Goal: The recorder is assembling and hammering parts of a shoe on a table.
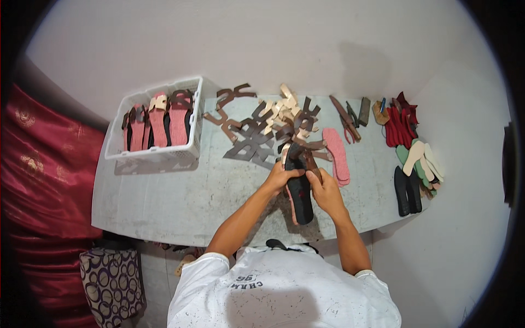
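Over the front middle of the table, I hold a sandal (298,197) with its black sole turned up and a pink edge showing at its left side. My left hand (281,177) is closed round its left side, the thumb lying across the black sole. At the sole's right side my right hand (326,191) is closed on a dark brown handle-like piece (313,165); its far end overlaps the sandal's top and its kind is unclear. Just beyond lie loose grey-brown straps (254,131) and cream straps (285,112). Pink insoles (336,153) lie beside my right hand.
At the back left stands a white plastic basket (153,154) holding several pink-and-black sandals. Pliers (348,128) and a knife-like tool (344,115) lie at the back right. Red straps (401,126), pale and green insoles (416,158) and black soles (407,191) line the right edge.
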{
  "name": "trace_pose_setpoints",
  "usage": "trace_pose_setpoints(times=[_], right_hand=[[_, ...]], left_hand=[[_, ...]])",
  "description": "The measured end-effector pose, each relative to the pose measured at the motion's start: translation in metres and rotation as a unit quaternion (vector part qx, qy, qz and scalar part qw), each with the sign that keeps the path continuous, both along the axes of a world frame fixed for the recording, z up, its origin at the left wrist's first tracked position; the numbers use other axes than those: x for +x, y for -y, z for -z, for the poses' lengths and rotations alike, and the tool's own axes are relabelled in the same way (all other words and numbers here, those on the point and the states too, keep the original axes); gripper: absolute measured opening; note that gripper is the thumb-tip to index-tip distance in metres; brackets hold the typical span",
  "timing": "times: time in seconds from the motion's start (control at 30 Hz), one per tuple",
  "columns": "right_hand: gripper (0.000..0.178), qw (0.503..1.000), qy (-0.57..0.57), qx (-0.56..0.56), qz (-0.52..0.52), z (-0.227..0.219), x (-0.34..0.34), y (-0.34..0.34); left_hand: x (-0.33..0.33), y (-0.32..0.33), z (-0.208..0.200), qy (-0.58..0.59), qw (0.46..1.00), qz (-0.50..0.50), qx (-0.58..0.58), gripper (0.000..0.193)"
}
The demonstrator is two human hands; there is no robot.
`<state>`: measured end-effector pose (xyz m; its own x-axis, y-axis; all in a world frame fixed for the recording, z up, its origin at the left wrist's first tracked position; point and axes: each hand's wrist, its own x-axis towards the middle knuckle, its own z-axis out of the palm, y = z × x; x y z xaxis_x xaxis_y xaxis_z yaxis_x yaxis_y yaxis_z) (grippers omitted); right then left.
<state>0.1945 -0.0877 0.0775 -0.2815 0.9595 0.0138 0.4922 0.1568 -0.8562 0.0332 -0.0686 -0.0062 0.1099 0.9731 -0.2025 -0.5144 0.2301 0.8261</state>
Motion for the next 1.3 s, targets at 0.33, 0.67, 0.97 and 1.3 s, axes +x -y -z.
trace_pose_setpoints(times=[0.33,0.67,0.97,1.3], right_hand=[[0.033,0.996,0.007,0.056,0.063,0.021,-0.002,0.006],[0.033,0.997,0.01,0.045,0.066,0.028,-0.004,0.013],[0.031,0.992,-0.055,0.1,0.06,0.043,-0.006,0.019],[0.023,0.961,-0.134,0.241,0.02,-0.02,0.004,0.032]], left_hand=[[-0.003,-0.011,-0.007,0.005,0.999,0.04,-0.005,0.022],[-0.038,-0.037,-0.026,0.101,0.986,0.095,-0.095,0.034],[-0.039,-0.084,-0.012,-0.183,0.972,0.145,-0.035,0.023],[-0.035,-0.081,-0.012,-0.154,0.981,0.118,-0.013,0.022]])
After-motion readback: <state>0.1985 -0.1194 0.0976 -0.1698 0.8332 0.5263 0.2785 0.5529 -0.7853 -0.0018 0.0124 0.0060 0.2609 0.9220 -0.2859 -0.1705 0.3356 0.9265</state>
